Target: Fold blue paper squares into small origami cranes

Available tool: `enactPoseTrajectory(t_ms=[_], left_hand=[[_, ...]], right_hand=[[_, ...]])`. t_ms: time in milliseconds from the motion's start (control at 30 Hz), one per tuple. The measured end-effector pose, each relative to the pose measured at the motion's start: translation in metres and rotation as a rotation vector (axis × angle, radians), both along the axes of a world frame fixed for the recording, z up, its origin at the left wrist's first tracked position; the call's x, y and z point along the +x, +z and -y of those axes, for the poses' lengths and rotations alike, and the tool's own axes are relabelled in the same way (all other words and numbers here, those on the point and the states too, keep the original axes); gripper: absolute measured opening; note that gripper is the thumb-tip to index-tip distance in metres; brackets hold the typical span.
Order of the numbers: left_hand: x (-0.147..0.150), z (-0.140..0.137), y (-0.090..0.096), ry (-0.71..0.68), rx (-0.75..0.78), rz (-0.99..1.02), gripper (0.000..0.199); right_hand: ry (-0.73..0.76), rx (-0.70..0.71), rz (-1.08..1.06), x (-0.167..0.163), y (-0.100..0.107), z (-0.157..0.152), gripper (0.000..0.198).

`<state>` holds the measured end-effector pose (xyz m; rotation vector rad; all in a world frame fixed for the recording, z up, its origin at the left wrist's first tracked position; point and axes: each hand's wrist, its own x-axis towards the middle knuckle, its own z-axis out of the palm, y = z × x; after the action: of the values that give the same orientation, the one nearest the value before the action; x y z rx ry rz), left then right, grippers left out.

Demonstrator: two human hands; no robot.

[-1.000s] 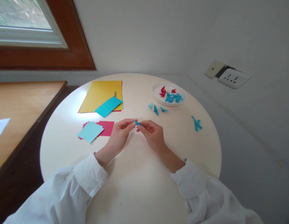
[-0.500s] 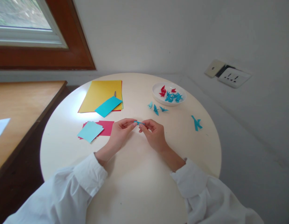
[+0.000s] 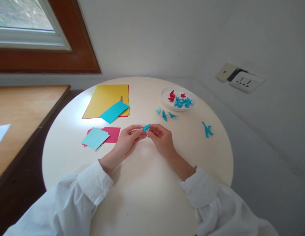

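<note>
While the left hand (image 3: 129, 136) pinches the small bright-blue folded-paper piece (image 3: 146, 127) between thumb and fingers, the right hand (image 3: 163, 137) is closed about its right end, thumb at the lower edge; the exact contact of the hidden fingertips cannot be told. Piece sits at frame centre, above the off-white round table (image 3: 142, 183). Handling, judged: let the left grip steady the body, work the right end with light fingertip pressure, and keep force along existing creases, since a part this small would probably crumple or tear if squeezed flat. Materials: the piece looks matte, angular, pointed at its upper right. Upper right of centre, two blue folded-paper birds (image 3: 164, 115) and a pale-aqua one (image 3: 158, 110) show sharp wings; behind them, a shallow white round dish (image 3: 168, 105), smooth-rimmed, holds red and blue folded shapes. Left of centre: flat pale-aqua paper squares (image 3: 95, 138) over crimson paper squares (image 3: 114, 135); above, a blue paper rectangle (image 3: 114, 112) overlaps smooth yellow paper sheets (image 3: 105, 96). Right: narrow blue paper strips (image 3: 207, 129), crossed.
</note>
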<state>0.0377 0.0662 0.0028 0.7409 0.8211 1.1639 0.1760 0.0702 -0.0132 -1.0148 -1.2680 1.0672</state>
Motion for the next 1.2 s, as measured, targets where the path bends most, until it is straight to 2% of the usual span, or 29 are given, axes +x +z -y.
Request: enactPoseTrajectory(t_ms=[267,833,1200], left_hand=[[0.0004,0.0008,0.0036,-0.176,0.014,0.032,0.023],[-0.0022,0.0010,0.0034,-0.172,-0.047,0.077,0.008],[-0.0016,-0.0003,0.0011,-0.195,0.015,0.017,0.018]], right_hand=[[0.053,-0.053,-0.086,-0.0007,0.0071,0.0013,0.017],[0.066,-0.005,-0.048,0.0003,0.0063,0.0003,0.015],[0.039,-0.033,-0.009,0.0008,0.0080,0.0004,0.019]])
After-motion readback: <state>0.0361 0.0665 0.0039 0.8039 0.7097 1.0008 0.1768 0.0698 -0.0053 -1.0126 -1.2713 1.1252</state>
